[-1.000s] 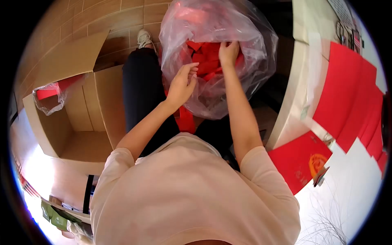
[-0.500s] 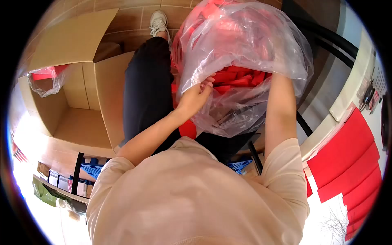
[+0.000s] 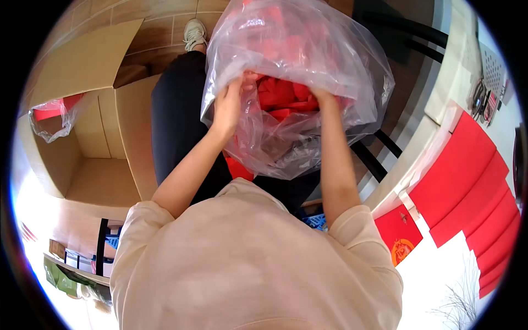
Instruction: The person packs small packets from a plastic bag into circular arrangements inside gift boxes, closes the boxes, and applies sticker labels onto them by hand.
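A large clear plastic bag (image 3: 297, 137) full of red folded pieces (image 3: 278, 93) stands in front of my body, its mouth facing me. At the left rim, my left hand (image 3: 228, 104) is closed on the plastic, with the fingertips reaching round the edge. My right hand (image 3: 323, 96) is at the right side of the mouth, beside the red pieces. Plastic and the red pieces hide its fingers, so I cannot see whether it holds anything. What the red pieces are is not plain from here.
An opened cardboard box (image 3: 102, 181) is at the left, with a small plastic bag (image 3: 55, 118) holding something red over its edge. Overlapping red sheets (image 3: 462, 176) and a red card with gold print (image 3: 399, 234) lie on the white table at the right. Black metal bars (image 3: 407, 27) run beside the bag.
My right hand has drawn back from deep in the bag to the mouth, moving left. My left hand has shifted up and left along the rim. The whole view has shifted slightly.
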The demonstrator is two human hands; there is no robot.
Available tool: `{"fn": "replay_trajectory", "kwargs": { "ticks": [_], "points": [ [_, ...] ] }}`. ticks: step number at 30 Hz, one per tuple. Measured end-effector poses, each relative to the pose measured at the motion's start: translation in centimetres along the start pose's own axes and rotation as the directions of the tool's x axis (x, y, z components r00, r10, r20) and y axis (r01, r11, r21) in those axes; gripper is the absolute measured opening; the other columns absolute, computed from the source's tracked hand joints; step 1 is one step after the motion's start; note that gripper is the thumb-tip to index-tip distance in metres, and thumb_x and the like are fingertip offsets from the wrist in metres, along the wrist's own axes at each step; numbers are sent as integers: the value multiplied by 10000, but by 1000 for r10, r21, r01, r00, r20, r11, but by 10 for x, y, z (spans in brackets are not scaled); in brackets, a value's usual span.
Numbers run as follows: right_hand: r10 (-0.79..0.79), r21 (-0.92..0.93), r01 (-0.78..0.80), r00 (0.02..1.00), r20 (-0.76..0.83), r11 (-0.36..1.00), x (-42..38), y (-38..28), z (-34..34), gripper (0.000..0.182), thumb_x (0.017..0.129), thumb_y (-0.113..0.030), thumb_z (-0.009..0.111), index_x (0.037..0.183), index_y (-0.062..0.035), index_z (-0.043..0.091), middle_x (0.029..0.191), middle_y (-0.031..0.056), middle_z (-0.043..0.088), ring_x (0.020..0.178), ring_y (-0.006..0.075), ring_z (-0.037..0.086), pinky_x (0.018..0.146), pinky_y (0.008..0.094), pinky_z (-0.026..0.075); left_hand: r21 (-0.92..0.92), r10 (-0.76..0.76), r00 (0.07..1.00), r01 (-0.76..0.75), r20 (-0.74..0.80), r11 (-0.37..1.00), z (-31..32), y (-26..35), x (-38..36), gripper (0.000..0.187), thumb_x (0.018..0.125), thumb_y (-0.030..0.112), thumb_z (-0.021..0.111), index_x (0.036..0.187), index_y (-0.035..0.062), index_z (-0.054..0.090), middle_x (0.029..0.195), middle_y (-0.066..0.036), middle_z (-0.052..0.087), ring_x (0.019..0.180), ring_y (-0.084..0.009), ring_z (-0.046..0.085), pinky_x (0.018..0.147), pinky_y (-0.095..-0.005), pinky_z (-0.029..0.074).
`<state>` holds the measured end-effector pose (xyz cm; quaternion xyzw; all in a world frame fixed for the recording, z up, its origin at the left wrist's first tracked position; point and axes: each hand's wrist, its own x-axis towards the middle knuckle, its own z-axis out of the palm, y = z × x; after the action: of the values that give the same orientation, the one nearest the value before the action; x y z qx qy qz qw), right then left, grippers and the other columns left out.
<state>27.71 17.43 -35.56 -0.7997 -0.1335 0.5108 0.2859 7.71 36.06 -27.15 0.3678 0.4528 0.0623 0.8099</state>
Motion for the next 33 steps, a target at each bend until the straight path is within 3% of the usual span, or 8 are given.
{"fn": "replay_trajectory", "kwargs": {
  "ticks": [4,12,17,20,26,28,30,33],
  "points": [
    [-317,-506,137,903,-289,852,-45,-26,80,799,761,-484,710,1351,-25,428,1376,224,435,1295,393,371,1043,454,340,13,23,999,-23,36,1000,-9,3,2,438,993,262,354,1243,-55,523,1184,-136,603,1084,-193,566,946,-303,412],
    [-217,54,300,790,-574,952,-94,26,159,454,801,-290,701,1076,37,549,1007,243,603,974,417,565,891,467,410,56,62,993,-68,105,996,-24,-19,6,425,962,263,498,1288,-9,476,1210,-132,578,1106,-188,558,914,-293,437],
    [-492,-538,119,600,-631,835,-153,-51,110,345,760,-196,695,1020,-4,571,922,177,584,883,386,552,777,453,418,71,157,896,-204,416,976,-6,-23,-32,1007,797,227,761,1462,110,15,1365,-218,353,1213,-296,467,1012,-432,408],
    [-543,-645,103,648,-534,757,-186,-84,120,345,726,-141,698,1033,-38,579,936,147,557,913,352,549,773,436,426,158,177,870,-276,460,948,2,-25,-58,1023,783,227,775,1461,108,19,1381,-213,336,1256,-294,426,1037,-426,385],
    [-480,-273,395,690,-541,877,-207,-81,144,391,758,-88,715,1111,-16,563,1009,174,548,963,370,559,829,369,466,76,93,928,-128,362,989,-10,-26,-53,812,872,367,659,1452,69,174,1339,-144,425,1245,-213,415,1040,-349,343],
    [-326,-73,348,760,-562,935,-207,-70,137,303,854,-85,644,1131,-7,547,1063,129,614,963,228,604,860,331,467,152,-8,932,-51,363,987,-13,-24,-49,683,876,406,643,1371,35,352,1274,-135,484,1202,-195,449,1029,-332,341],
    [-107,539,341,902,-418,771,-210,-61,126,295,900,-82,600,1170,1,516,1104,87,617,980,163,596,880,321,470,43,-68,942,58,327,997,-10,-19,-50,612,872,509,603,1237,31,492,1121,-107,574,1024,-177,558,932,-316,429],
    [-3,768,284,939,-345,574,-220,-65,110,286,897,-53,577,1168,-10,499,1104,84,607,1009,142,578,901,304,452,52,-378,783,408,494,912,-18,-10,-39,624,896,616,473,1159,53,526,899,-81,599,678,-169,588,667,-309,526]
  ]
}}
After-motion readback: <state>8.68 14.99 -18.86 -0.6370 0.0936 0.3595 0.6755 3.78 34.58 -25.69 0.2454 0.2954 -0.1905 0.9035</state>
